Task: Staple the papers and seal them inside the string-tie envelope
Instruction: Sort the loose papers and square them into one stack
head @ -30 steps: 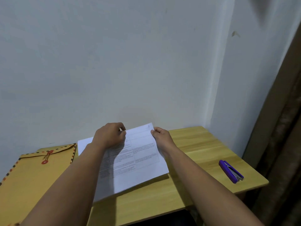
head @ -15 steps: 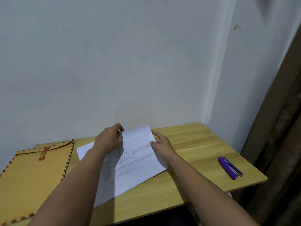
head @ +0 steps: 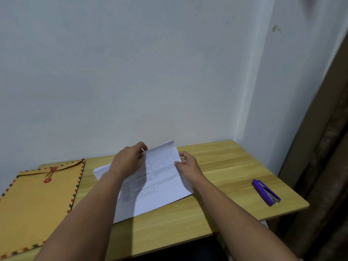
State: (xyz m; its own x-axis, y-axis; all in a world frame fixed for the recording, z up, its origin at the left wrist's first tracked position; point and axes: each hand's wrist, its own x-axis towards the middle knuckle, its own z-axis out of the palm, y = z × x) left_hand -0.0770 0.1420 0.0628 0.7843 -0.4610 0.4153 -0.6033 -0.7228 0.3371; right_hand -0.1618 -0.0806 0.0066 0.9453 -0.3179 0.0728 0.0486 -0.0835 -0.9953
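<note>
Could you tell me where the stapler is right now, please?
The purple stapler lies untouched near the table's right edge, apart from the right hand.

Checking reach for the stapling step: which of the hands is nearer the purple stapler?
Right. The right hand grips the white papers' edge, on the purple stapler's side; the left hand holds their far side.

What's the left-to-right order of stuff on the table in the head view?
string-tie envelope → left hand → papers → right hand → purple stapler. Both hands grip the papers' far end, so those three overlap somewhat; the envelope and stapler lie clear on either side.
</note>
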